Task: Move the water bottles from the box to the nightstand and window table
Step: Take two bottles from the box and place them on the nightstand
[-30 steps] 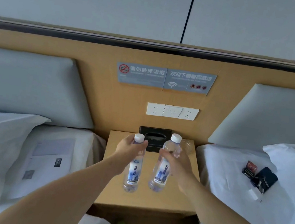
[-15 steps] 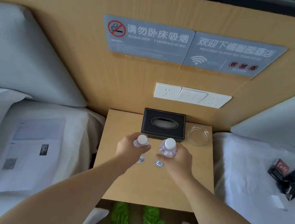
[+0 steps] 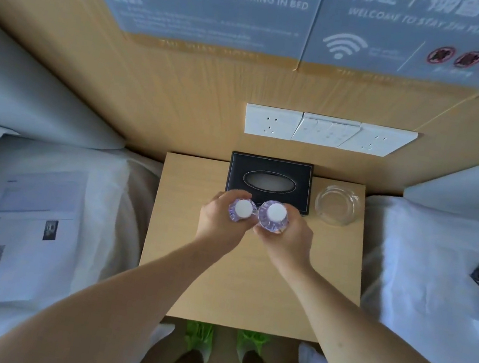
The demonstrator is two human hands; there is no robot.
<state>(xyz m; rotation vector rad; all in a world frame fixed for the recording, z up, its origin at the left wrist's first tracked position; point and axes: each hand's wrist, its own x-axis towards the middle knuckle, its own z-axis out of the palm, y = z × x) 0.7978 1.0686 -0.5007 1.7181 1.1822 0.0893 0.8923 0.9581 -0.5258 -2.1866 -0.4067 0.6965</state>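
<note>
**Two bottles at the nightstand, not yet let go**

Two water bottles are in our grip. Our left hand (image 3: 221,226) wraps the left bottle (image 3: 243,210); our right hand (image 3: 287,240) wraps the right bottle (image 3: 273,217), the two touching, upright over the nightstand (image 3: 245,293). Whether they rest on it, we cannot tell. Just beyond our fingers sits the tissue box (image 3: 270,181), with the glass ashtray (image 3: 337,204) right of it. We judge release remains, then the window table.

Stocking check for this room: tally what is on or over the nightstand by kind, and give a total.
Water bottles: 2, the left bottle in the left hand, the right bottle in the right hand
Black tissue box: 1
Glass ashtray: 1
Total: 4
</note>
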